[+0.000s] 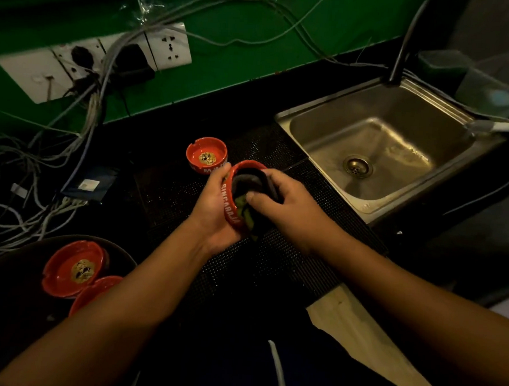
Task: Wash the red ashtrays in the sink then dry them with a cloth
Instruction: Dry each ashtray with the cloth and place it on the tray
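Two forearms fill the near edge of the view, reaching out over a black dotted mat (189, 195) on the dark counter.

At far left, a dark round tray (19, 270) holds two red ashtrays: one upright (75, 268), a second (96, 292) partly hidden behind the left forearm. Above them, a tangle of cables (38, 166) hangs from wall sockets (93, 60) set in the green wall.

Further right, a third red ashtray (206, 155) sits upright on the counter, just behind the hands.

At centre, the ashtray being dried (232, 197) is tipped on its side and is gripped by the left hand (215, 202), whose fingers are wrapped around its rim and outer wall. A dark cloth (250, 192) (with a patch of green showing) is pushed into the bowl by the right hand (279, 205), which is closed around the bunched fabric.

To the right lies the steel sink (389, 146), empty and apart from the hands.

A slip is judged the main risk: a wet glazed wall could slide from the left grip if the cloth is pressed hard. Damp could also be carried towards the sockets if ashtrays are set down at left.
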A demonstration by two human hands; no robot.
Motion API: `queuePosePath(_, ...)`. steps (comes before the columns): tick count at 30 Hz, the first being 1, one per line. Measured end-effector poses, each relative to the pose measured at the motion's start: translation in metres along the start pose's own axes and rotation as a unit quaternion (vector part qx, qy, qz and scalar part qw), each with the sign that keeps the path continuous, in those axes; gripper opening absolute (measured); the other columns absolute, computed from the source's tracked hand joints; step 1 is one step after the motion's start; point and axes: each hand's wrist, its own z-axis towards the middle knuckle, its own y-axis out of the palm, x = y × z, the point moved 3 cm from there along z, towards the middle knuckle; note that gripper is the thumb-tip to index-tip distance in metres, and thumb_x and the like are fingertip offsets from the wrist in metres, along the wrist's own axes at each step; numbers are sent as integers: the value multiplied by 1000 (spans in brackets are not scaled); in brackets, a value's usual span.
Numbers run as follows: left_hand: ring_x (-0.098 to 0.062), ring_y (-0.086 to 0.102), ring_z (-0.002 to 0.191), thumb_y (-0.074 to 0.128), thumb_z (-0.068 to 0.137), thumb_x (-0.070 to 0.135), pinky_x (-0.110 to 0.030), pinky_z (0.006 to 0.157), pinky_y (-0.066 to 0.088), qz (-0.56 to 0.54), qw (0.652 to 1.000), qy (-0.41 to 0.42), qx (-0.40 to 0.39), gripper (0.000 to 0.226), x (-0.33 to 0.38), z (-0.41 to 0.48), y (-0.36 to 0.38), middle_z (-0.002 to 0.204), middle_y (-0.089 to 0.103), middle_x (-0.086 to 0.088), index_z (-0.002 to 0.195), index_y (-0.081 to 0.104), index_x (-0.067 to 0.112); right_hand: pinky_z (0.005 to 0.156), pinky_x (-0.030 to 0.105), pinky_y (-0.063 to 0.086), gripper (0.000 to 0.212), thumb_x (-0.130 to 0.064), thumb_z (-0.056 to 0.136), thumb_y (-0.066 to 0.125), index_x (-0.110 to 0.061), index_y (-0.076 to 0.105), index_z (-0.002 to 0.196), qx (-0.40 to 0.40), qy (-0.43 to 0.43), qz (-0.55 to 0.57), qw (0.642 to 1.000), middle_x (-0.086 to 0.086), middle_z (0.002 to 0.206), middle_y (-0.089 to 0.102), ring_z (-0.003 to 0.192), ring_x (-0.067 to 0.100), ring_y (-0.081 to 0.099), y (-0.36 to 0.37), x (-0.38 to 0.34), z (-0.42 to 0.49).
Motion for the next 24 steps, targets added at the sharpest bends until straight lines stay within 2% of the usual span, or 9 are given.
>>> queuePosePath(2,-26,70,90,30,92,59,-40,82,52,-7,1000,7,-3,65,1,1,3,99,71,-16,96,74,11,92,28,52,34,-2,89,58,-20,57,118,-39,-22,-24,999,-4,109,65,107,11,62,-2,-1,1)
queuePosePath(4,-26,69,92,31,91,61,-42,86,50,-12,1000,6,1,64,2,1,6,100,71,-14,99,73,13,87,18,48,36,0,85,60,-17,56,116,20,-66,-127,989,-3,107,62,100,9,60,-1,-4,6)
queuePosePath(6,-29,65,102,31,90,63,-48,93,47,-3,1000,-3,-1,65,2,1,10,107,70,-15,108,70,15,79,12,43,31,-2,81,60,-12,58,111,90,-147,-263,949,1,106,58,93,10,54,-2,-9,14)
queuePosePath(8,-32,62,107,32,90,65,-55,92,46,23,1000,-4,5,64,1,-1,11,113,68,-17,117,66,17,83,27,45,28,-2,79,59,-6,60,107,111,-198,-400,888,8,108,58,97,21,53,-8,-10,24)
queuePosePath(10,-33,64,103,34,90,64,-54,85,50,39,999,3,21,62,2,-1,9,111,69,-16,118,65,17,84,43,45,29,-4,79,58,-4,62,107,102,-187,-507,835,14,110,60,98,33,53,-16,-9,32)
queuePosePath(13,-33,65,104,37,90,62,-54,84,51,72,996,17,41,60,4,2,7,110,70,-16,118,64,17,86,40,44,31,-13,82,58,-11,61,112,34,-70,-579,812,12,107,59,100,32,53,-23,-3,38)
queuePosePath(16,-29,68,93,38,90,61,-48,83,52,94,993,20,61,59,2,3,3,99,72,-14,111,66,13,69,26,45,13,-15,85,61,-19,65,96,-44,44,-481,874,1,92,63,84,18,59,-26,2,32)
queuePosePath(20,-34,66,103,39,89,62,-49,91,50,113,990,28,76,62,-7,1,1,110,68,-19,118,63,12,60,22,53,11,-12,91,60,-19,66,85,-72,139,-125,980,-1,79,70,69,9,68,-22,13,22)
queuePosePath(24,-33,64,107,45,85,62,-50,85,52,110,991,54,58,59,-8,-1,2,116,67,-17,123,60,20,71,34,58,18,-15,93,50,-13,67,99,-7,179,210,961,8,92,73,82,20,70,-32,30,14)
